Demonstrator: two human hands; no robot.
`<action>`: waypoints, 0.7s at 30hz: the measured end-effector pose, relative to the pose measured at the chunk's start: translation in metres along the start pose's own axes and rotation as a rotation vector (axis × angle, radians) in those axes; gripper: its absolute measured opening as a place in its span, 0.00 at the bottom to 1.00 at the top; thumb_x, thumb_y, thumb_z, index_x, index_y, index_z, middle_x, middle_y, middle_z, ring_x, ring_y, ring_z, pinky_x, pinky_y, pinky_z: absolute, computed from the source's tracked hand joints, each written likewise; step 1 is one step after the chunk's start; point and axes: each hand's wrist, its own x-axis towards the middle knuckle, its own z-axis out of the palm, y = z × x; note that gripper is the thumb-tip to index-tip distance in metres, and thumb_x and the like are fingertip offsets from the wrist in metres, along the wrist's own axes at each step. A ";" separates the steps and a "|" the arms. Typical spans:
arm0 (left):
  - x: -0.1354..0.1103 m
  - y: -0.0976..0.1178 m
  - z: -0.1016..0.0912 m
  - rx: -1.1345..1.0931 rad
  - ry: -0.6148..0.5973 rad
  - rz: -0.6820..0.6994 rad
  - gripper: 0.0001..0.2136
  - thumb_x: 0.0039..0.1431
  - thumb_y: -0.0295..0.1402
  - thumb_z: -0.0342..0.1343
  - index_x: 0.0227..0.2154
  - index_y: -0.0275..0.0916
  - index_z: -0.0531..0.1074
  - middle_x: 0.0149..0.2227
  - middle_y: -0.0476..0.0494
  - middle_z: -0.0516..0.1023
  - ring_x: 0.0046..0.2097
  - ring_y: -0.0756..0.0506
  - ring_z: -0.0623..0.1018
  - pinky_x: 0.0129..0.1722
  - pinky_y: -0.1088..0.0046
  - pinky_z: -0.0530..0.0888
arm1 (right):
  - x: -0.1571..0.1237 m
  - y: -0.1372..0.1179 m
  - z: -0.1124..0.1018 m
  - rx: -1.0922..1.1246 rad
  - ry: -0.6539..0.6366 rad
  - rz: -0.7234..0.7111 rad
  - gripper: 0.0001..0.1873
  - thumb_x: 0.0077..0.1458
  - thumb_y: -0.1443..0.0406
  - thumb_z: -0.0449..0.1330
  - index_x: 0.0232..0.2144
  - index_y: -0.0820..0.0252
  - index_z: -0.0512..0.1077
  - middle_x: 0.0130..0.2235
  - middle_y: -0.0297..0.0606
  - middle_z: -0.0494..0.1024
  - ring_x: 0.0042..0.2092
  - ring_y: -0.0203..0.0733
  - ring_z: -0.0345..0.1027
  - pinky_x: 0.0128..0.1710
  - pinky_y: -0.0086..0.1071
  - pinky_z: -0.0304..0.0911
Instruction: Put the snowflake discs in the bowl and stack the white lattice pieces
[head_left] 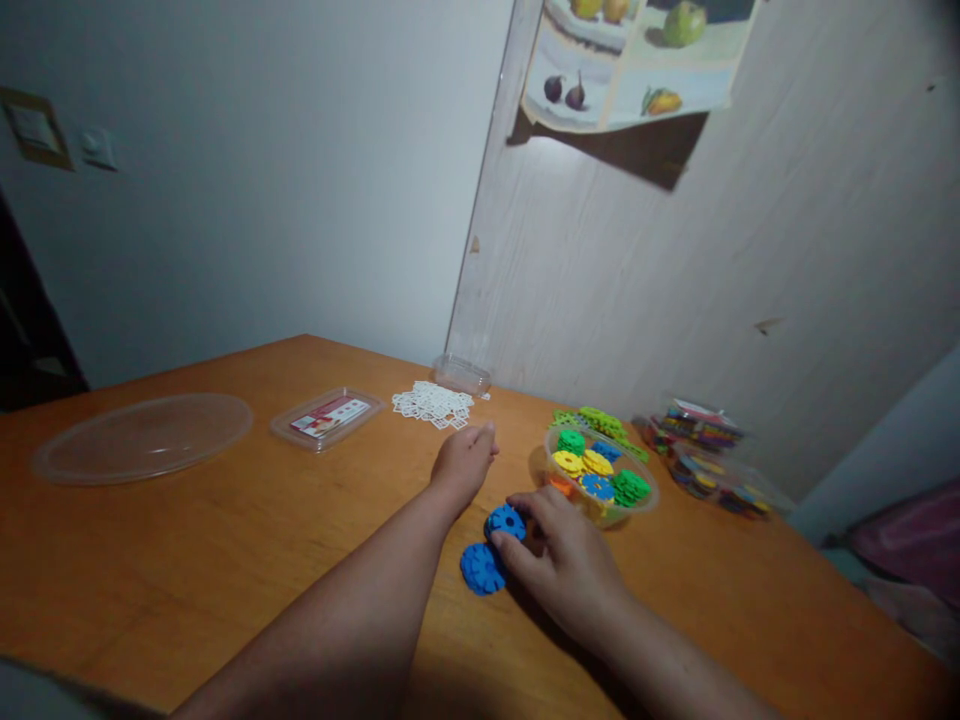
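Note:
My right hand [564, 552] has its thumb and fingers around a small stack of blue notched discs [505, 522]. A second stack of blue notched discs [482, 569] lies on the table just in front of it, nearer to me. My left hand [463, 466] is held above the table, left of the clear bowl [540, 470]; its fingers are curled, and whatever they may hold is hidden. Stacks of green, yellow, blue and orange notched discs fill the bowl, right behind my right hand.
White lattice pieces [433, 403] lie in a pile by a clear container [461, 374]. A labelled clear lid [328, 418] and a large oval lid [142, 440] are at the left. Green pieces [604, 425] lie behind the bowl; filled clear boxes [720, 485] stand at the right edge.

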 end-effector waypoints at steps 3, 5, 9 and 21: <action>0.000 0.000 -0.001 0.002 0.001 -0.003 0.24 0.59 0.53 0.47 0.22 0.38 0.72 0.24 0.44 0.76 0.28 0.46 0.75 0.29 0.71 0.68 | 0.005 0.003 -0.014 0.007 0.108 -0.056 0.16 0.56 0.56 0.60 0.45 0.56 0.74 0.37 0.39 0.74 0.39 0.44 0.68 0.39 0.36 0.62; 0.000 0.001 -0.001 0.005 -0.007 -0.007 0.24 0.59 0.53 0.47 0.22 0.38 0.72 0.24 0.44 0.76 0.28 0.45 0.75 0.29 0.71 0.68 | 0.014 0.011 -0.029 -0.008 0.184 -0.042 0.18 0.57 0.55 0.60 0.46 0.57 0.75 0.39 0.41 0.75 0.40 0.45 0.68 0.40 0.37 0.63; 0.000 0.000 -0.001 0.007 -0.016 0.000 0.24 0.60 0.53 0.47 0.22 0.38 0.72 0.24 0.44 0.76 0.28 0.45 0.76 0.29 0.71 0.68 | 0.041 0.046 -0.059 -0.002 0.278 0.077 0.22 0.55 0.50 0.59 0.44 0.58 0.77 0.40 0.41 0.77 0.39 0.45 0.70 0.40 0.38 0.65; 0.001 -0.002 -0.002 0.044 -0.025 -0.009 0.23 0.60 0.52 0.47 0.24 0.38 0.72 0.25 0.44 0.77 0.29 0.45 0.76 0.29 0.71 0.68 | 0.065 0.140 -0.082 -0.146 0.156 0.350 0.29 0.51 0.42 0.58 0.43 0.55 0.81 0.37 0.41 0.81 0.37 0.48 0.74 0.31 0.34 0.65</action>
